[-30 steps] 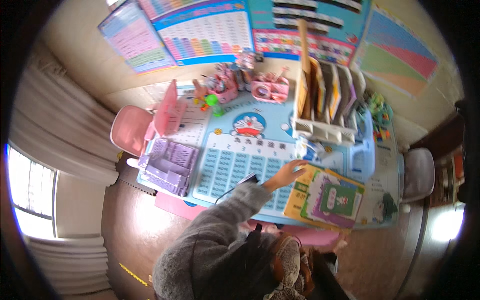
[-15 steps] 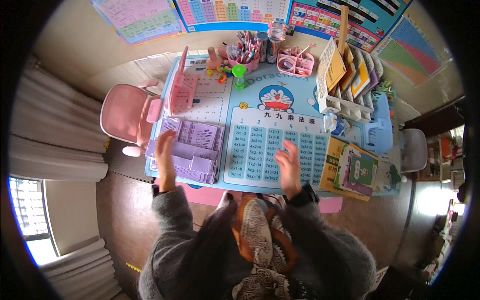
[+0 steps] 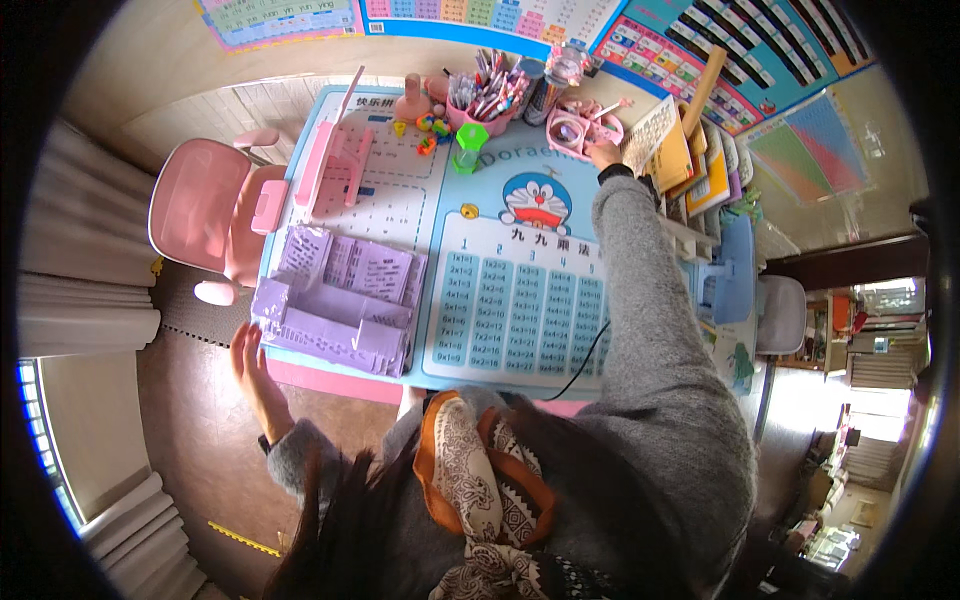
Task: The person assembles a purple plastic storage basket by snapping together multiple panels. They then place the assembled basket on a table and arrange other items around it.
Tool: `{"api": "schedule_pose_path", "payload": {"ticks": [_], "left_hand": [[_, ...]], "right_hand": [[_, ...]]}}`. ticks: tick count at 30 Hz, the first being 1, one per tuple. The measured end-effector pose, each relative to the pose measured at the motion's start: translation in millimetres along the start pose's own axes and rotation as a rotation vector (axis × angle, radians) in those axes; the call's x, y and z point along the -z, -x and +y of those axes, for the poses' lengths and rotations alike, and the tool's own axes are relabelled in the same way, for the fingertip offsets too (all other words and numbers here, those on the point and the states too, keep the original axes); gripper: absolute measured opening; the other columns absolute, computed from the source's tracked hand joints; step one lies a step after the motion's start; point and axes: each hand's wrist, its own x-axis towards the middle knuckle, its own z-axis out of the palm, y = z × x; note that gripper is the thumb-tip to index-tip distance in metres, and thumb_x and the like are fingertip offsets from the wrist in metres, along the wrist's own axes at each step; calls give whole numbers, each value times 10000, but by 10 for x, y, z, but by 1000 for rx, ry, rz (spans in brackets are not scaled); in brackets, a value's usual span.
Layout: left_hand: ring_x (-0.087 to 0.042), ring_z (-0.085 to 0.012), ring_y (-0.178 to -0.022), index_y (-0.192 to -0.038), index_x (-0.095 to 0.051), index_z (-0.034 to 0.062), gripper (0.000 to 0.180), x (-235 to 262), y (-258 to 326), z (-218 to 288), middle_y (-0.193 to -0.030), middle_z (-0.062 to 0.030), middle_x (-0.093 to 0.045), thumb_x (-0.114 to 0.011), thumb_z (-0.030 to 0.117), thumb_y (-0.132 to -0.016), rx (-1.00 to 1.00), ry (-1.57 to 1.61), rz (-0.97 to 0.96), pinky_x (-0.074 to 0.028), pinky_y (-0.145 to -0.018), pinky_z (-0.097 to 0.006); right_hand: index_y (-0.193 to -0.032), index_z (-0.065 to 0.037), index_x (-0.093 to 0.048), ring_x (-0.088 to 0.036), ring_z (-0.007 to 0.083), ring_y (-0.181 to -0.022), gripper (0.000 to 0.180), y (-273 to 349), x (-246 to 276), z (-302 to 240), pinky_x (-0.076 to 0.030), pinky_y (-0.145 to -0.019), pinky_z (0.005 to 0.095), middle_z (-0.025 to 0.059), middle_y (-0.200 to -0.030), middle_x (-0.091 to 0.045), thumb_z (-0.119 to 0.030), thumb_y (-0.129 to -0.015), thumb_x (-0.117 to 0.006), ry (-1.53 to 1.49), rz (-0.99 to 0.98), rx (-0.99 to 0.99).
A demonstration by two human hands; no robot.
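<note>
My right arm stretches across the desk to its far side. The right hand [image 3: 603, 152] is at the near rim of a pink divided desk organizer [image 3: 575, 150], its fingers curled against it; the fingertips are partly hidden. A scissors-like item and a round roll lie in the organizer's compartments. My left hand [image 3: 256, 375] hangs off the desk's front left corner, empty, fingers spread. Closest to it is a stack of flat purple pieces [image 3: 350, 315], some with printed patterns, lying on the light blue desk mat [image 3: 450, 215].
A pink cup of pens [image 3: 480, 120], a green hourglass [image 3: 468, 150] and small bright toys [image 3: 432, 130] stand at the back. A pink stand [image 3: 330, 160] rises on the left near a pink chair [image 3: 205, 200]. A book rack [image 3: 690, 170] and blue bin [image 3: 735, 270] are right; a dark cable [image 3: 590, 360] crosses the mat.
My right hand has gone from above the mat's middle to the pink organizer at the back. The left hand has drawn back off the desk's front left corner. The view has shifted and tilted.
</note>
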Motion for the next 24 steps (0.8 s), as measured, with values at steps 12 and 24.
{"api": "schedule_pose_path", "payload": {"ticks": [12,24], "left_hand": [[-505,-162,-1059,-1102,-547,-9,267,-1220,-220,1031,-1102,-83,-564,-463,152,-906,-274,-66,-71,-355,-944,-287],[-544,-318,-1000,-1070,-583,67,389,-5444,-1203,567,-1069,-135,-562,-649,294,-760,-1007,-959,-779,-447,-830,-427]], "right_hand": [[-1196,9,-426,-487,183,-994,566,-1049,-95,-781,-396,-880,294,93,-1110,-494,-58,-710,-707,-1194,287,321],[-1076,-23,-483,-553,163,-866,446,-95,97,-347,-478,-777,286,80,-1026,-539,-170,-732,-726,-836,245,351]]}}
